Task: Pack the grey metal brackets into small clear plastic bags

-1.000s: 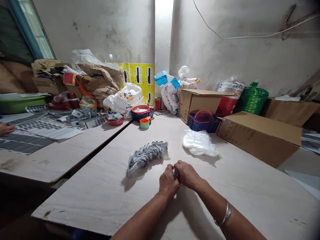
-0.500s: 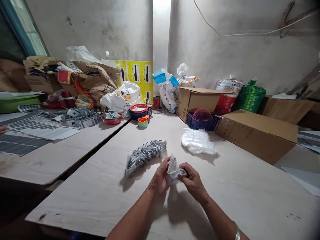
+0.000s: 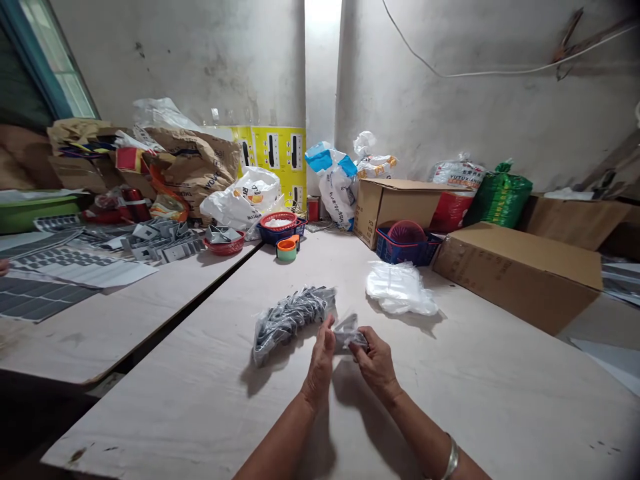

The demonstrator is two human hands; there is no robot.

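Right hand (image 3: 376, 360) has a bagged grey piece (image 3: 347, 333) pinched just above the table (image 3: 225, 400), well in from its left edge; left hand (image 3: 319, 363)'s just kinda flat, not gripping, right by it. Wrapped grey pieces (image 3: 293, 321) lie closer to that edge

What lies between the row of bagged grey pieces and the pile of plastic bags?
The head view shows only bare tabletop between the row of bagged grey pieces and the pile of plastic bags.
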